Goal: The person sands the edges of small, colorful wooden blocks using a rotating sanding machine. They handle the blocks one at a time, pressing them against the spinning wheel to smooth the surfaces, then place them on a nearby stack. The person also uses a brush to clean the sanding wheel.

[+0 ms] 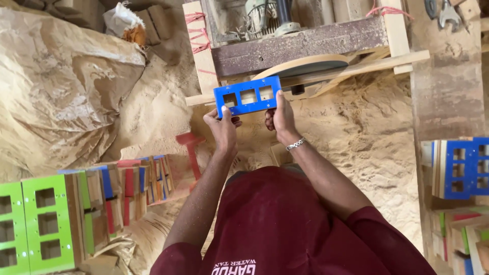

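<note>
Head view, looking down. Both hands grip one blue board (247, 96) with three square cutouts in a row, held flat-on near frame centre, about 12 o'clock from the person's chest.

Left hand (222, 127): closed on the board's lower left corner, thumb up on the front face, other fingers behind (not visible).
Right hand (279, 118): closed on the lower right edge, thumb on the front face, metal bracelet (295, 144) at the wrist.

Board's top edge sits just beside the round sanding disc (305, 66), which is mounted edge-on under the wooden table (300, 43) at 12 o'clock. Can't tell if board and disc touch. Motor (265, 18) sits on top of that table.

Surroundings:
- Sawdust (367, 132) covers the floor all round.
- 9 o'clock: big brown sack (56, 86), crumpled.
- 7–8 o'clock: row of stacked boards on edge, green ones (35, 224) nearest the frame edge, then mixed blue/red/green (127, 188).
- 3 o'clock: another stack, blue board with cutouts (463, 168) facing out (more coloured ones below it).
- Red piece (191, 147) standing in the sawdust just left of the left forearm.
</note>
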